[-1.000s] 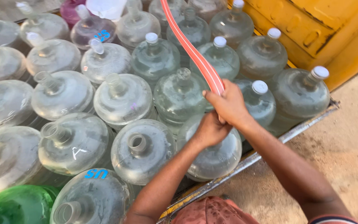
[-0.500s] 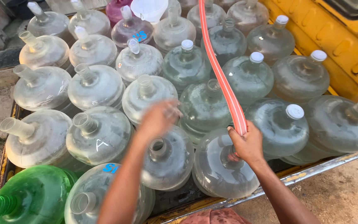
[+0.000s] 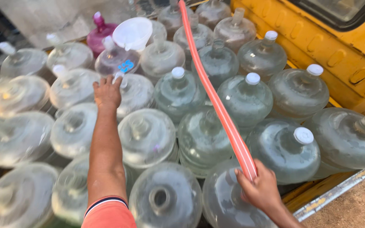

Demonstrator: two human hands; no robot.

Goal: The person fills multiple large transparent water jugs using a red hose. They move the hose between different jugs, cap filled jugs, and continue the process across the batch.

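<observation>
Right hand (image 3: 262, 189) grips the orange-red flexible hose (image 3: 216, 101) near the cart's near edge; left hand (image 3: 107, 92), fingers spread, reaches mid-load toward the white plastic funnel (image 3: 132, 33); right-side clear plastic jugs (image 3: 245, 98) capped, several near ones uncapped.

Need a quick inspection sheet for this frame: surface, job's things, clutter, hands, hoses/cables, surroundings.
Surface: truck bed, metal edge showing, packed with jugs.
Job's things: orange hose runs from the top down across the jugs; white funnel sits on a clear jug; large clear water jugs, some with white caps, some open.
Clutter: one pink jug among the clear ones.
Hands: left hand stretched out over the jugs near the funnel, holding nothing visible; right hand grips the hose's lower end.
Cables: nothing seen besides the hose.
Surroundings: yellow vehicle body on the right, dirt ground below.
</observation>
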